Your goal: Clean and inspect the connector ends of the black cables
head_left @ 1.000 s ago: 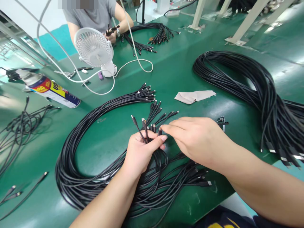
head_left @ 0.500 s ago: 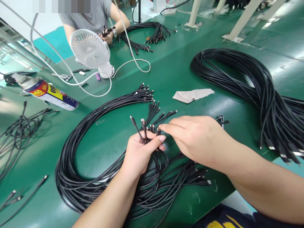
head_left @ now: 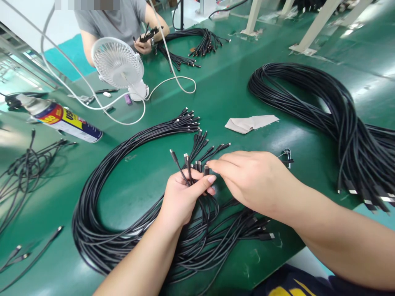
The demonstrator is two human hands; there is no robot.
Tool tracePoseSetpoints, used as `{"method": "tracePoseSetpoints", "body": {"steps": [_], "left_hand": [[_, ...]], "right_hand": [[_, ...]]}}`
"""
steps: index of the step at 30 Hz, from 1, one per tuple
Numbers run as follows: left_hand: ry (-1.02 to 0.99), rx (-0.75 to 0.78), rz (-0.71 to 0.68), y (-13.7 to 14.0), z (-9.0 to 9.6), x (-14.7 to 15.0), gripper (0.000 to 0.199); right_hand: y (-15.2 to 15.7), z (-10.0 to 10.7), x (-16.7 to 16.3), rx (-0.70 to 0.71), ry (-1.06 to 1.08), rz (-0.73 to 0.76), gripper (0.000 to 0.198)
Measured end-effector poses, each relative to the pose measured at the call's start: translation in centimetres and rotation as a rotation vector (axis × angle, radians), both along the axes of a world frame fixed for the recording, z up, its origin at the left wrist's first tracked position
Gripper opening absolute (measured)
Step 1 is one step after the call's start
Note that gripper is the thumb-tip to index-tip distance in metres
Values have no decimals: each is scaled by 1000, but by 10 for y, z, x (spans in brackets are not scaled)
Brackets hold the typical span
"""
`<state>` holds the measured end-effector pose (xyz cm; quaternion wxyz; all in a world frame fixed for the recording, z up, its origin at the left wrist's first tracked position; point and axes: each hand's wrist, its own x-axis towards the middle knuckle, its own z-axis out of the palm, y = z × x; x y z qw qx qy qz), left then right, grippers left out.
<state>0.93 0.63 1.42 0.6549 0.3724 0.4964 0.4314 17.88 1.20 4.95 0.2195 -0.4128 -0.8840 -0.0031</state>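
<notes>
My left hand [head_left: 182, 193] is closed around several thin black cable ends [head_left: 189, 166], and their small plugs with metal tips stand up above my fingers, leaning in different directions. The thumb lies across the front, just beside one thicker black plug [head_left: 206, 169], which points upward. My right hand [head_left: 253, 181] is bent over from the other side, with its fingertips at the tip of this plug; the fingers hide one another, so I cannot tell if they pinch it or only touch it. The held ends are above the long curved bundle of black cables [head_left: 89, 193], which lies on the glossy green table [head_left: 222, 90] in a wide bend, open toward the right. One group of its ends lies beyond my left hand, and other ends, with wider plugs, lie below my right hand. Farther than my right hand there is a crumpled pale grey cloth [head_left: 251, 123], and to the right of it a thick looped bundle of black cables [head_left: 333, 98]. On the left side, a tilted spray can with a blue, red and yellow label [head_left: 66, 119] is near a small white round fan [head_left: 119, 63]. Behind the fan, a person in a grey shirt [head_left: 112, 22] holds dark cable ends too.
</notes>
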Motion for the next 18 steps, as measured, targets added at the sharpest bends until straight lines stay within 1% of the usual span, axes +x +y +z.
{"method": "tracePoseSetpoints", "body": {"steps": [6, 10, 18], "left_hand": [[13, -4, -4, -1, -1, 0, 22], [17, 14, -2, -1, -2, -1, 21], [15, 4, -11, 0, -1, 0, 20]], "right_hand": [[0, -1, -1, -12, 25, 7, 26], [-1, -1, -2, -11, 9, 6, 25], [0, 1, 1, -16, -3, -8, 26]]}}
